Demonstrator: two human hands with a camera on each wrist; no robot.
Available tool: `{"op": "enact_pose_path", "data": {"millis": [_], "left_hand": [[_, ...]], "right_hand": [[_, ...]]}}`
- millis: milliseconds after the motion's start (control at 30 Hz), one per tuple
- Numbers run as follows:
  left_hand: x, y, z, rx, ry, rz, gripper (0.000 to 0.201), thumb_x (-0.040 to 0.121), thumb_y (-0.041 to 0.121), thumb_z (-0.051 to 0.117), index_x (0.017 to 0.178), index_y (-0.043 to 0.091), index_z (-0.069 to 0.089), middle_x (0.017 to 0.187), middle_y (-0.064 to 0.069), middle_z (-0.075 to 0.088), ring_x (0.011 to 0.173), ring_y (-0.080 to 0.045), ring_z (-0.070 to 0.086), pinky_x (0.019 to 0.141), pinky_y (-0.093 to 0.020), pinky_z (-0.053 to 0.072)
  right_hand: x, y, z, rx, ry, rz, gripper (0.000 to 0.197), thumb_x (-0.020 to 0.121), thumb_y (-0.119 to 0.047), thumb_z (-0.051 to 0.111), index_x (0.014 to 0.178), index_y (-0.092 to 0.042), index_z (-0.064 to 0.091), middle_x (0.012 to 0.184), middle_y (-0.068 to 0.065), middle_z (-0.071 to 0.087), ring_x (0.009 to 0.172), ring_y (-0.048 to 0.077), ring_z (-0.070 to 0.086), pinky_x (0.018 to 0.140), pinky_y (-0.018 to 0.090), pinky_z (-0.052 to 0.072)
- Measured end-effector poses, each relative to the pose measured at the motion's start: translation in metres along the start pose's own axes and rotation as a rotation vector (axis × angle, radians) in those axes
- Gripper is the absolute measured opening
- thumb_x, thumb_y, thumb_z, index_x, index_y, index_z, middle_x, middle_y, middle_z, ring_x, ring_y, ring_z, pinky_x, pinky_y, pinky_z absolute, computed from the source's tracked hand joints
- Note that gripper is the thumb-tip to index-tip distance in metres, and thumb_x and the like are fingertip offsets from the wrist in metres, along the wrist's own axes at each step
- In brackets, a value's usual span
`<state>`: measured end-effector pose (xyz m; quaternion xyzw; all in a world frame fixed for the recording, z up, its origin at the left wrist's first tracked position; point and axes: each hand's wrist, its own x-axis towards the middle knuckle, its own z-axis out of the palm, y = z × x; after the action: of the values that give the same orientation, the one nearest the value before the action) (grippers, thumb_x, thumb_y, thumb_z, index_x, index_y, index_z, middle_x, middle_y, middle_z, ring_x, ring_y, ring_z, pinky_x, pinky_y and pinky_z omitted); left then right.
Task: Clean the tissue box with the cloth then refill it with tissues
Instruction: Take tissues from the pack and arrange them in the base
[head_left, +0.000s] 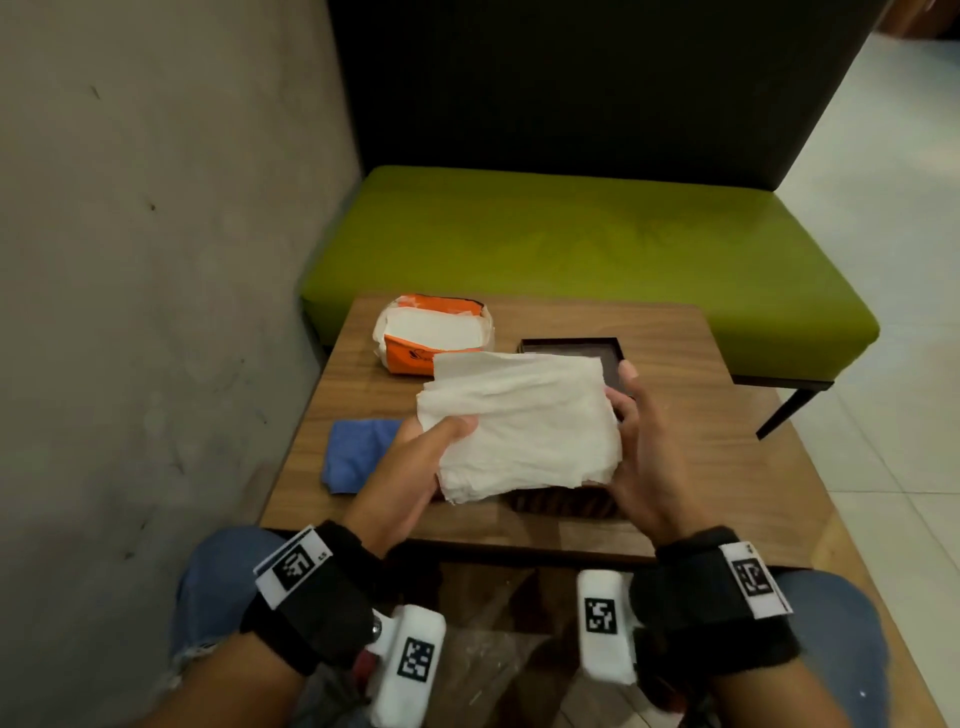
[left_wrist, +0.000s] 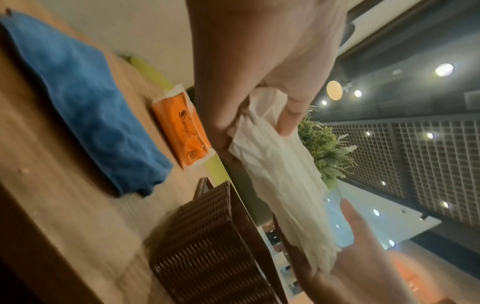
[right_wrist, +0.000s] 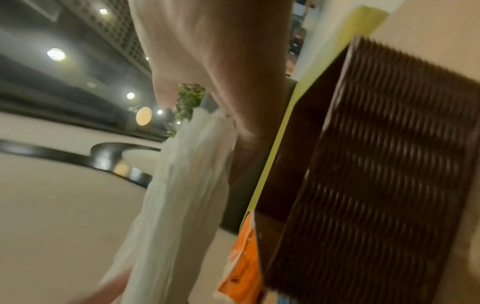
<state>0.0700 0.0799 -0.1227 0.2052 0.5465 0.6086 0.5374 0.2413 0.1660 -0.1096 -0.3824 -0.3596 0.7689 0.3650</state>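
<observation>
A thick stack of white tissues (head_left: 519, 426) hangs tilted just above the dark woven tissue box (head_left: 571, 344), which stands open-topped on the wooden table (head_left: 701, 415). My left hand (head_left: 436, 447) grips the stack's near left corner, thumb on top. My right hand (head_left: 631, 410) holds its right edge, thumb raised. In the left wrist view the left hand's fingers (left_wrist: 288, 123) pinch the tissues (left_wrist: 280, 185) beside the box (left_wrist: 207, 246). The right wrist view is blurred, with the tissues (right_wrist: 182, 185) left of the box (right_wrist: 376, 164). The stack hides most of the box's inside.
An opened orange tissue pack (head_left: 410, 359) lies behind the stack at the back left. A folded blue cloth (head_left: 358, 457) lies at the table's left edge. A green bench (head_left: 571, 244) stands behind the table, with a grey wall on the left.
</observation>
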Motion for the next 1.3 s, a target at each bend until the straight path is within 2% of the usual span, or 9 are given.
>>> {"op": "enact_pose_path", "data": {"millis": [200, 333, 433, 567, 700, 767, 1033, 1167, 1300], "left_hand": [[0.004, -0.001, 0.017, 0.071, -0.058, -0.112, 0.03, 0.092, 0.015, 0.049, 0.121, 0.011, 0.054, 0.112, -0.01, 0.067, 0.101, -0.021, 0.064, 0.076, -0.027, 0.053], [0.014, 0.007, 0.025, 0.102, -0.096, -0.134, 0.026, 0.095, 0.014, 0.039, 0.114, 0.009, 0.057, 0.107, -0.013, 0.067, 0.095, -0.024, 0.064, 0.083, -0.035, 0.054], [0.027, 0.01, 0.036, 0.326, -0.135, -0.012, 0.029, 0.096, 0.013, 0.043, 0.124, 0.015, 0.049, 0.118, -0.003, 0.063, 0.109, -0.019, 0.06, 0.096, -0.037, 0.048], [0.049, 0.01, 0.047, 0.492, -0.096, 0.102, 0.031, 0.091, 0.015, 0.06, 0.118, 0.02, 0.046, 0.122, -0.006, 0.059, 0.106, -0.017, 0.06, 0.092, -0.033, 0.05], [0.06, 0.003, 0.053, 0.677, -0.112, 0.176, 0.042, 0.086, 0.017, 0.067, 0.123, 0.02, 0.048, 0.114, -0.003, 0.059, 0.103, -0.02, 0.059, 0.089, -0.036, 0.05], [0.063, -0.003, 0.052, 0.768, -0.081, 0.262, 0.037, 0.083, 0.012, 0.069, 0.117, 0.02, 0.053, 0.111, -0.003, 0.058, 0.101, -0.024, 0.059, 0.086, -0.04, 0.051], [0.061, -0.01, 0.049, 1.169, -0.179, 0.379, 0.027, 0.085, 0.011, 0.062, 0.11, 0.018, 0.058, 0.094, 0.001, 0.063, 0.081, -0.015, 0.058, 0.068, -0.028, 0.045], [0.069, -0.006, 0.057, 1.537, -0.294, 0.372, 0.029, 0.084, 0.024, 0.06, 0.112, 0.018, 0.057, 0.109, -0.005, 0.062, 0.105, -0.024, 0.055, 0.085, -0.04, 0.047], [0.064, -0.008, 0.063, 1.73, -0.185, 0.482, 0.041, 0.086, 0.031, 0.062, 0.119, 0.009, 0.052, 0.124, -0.009, 0.045, 0.117, -0.027, 0.038, 0.094, -0.036, 0.04]], "right_hand": [[-0.007, -0.001, -0.002, -0.354, 0.033, -0.016, 0.031, 0.091, -0.024, 0.057, 0.123, -0.022, 0.057, 0.113, -0.007, 0.067, 0.099, 0.011, 0.065, 0.071, 0.026, 0.052], [-0.005, -0.018, -0.023, -0.492, 0.08, 0.01, 0.036, 0.088, -0.002, 0.052, 0.121, -0.016, 0.058, 0.113, 0.004, 0.068, 0.101, 0.023, 0.065, 0.076, 0.036, 0.056], [0.005, -0.032, -0.042, -0.552, 0.166, -0.025, 0.034, 0.09, -0.004, 0.055, 0.123, -0.013, 0.057, 0.115, 0.007, 0.068, 0.102, 0.026, 0.065, 0.081, 0.04, 0.055], [0.02, -0.045, -0.063, -0.685, 0.25, -0.074, 0.035, 0.089, -0.006, 0.061, 0.122, -0.008, 0.053, 0.116, 0.011, 0.065, 0.101, 0.029, 0.064, 0.081, 0.049, 0.057], [0.026, -0.041, -0.073, -0.914, 0.267, -0.157, 0.023, 0.089, -0.007, 0.063, 0.109, -0.011, 0.051, 0.093, 0.001, 0.06, 0.082, 0.019, 0.059, 0.062, 0.031, 0.048], [0.029, -0.035, -0.074, -1.027, 0.252, -0.185, 0.026, 0.088, -0.009, 0.065, 0.109, -0.012, 0.05, 0.088, -0.001, 0.058, 0.078, 0.017, 0.057, 0.065, 0.034, 0.049], [0.035, -0.026, -0.076, -1.691, 0.086, -0.135, 0.026, 0.093, -0.016, 0.051, 0.119, -0.016, 0.055, 0.113, 0.013, 0.064, 0.118, 0.034, 0.049, 0.096, 0.051, 0.041], [0.038, -0.027, -0.064, -1.974, 0.016, -0.017, 0.019, 0.096, -0.021, 0.048, 0.113, -0.017, 0.056, 0.123, 0.009, 0.06, 0.125, 0.032, 0.041, 0.099, 0.047, 0.033], [0.031, -0.013, -0.053, -2.086, 0.129, -0.087, 0.045, 0.091, -0.025, 0.055, 0.132, -0.018, 0.04, 0.133, 0.011, 0.045, 0.122, 0.033, 0.041, 0.096, 0.047, 0.037]]}}
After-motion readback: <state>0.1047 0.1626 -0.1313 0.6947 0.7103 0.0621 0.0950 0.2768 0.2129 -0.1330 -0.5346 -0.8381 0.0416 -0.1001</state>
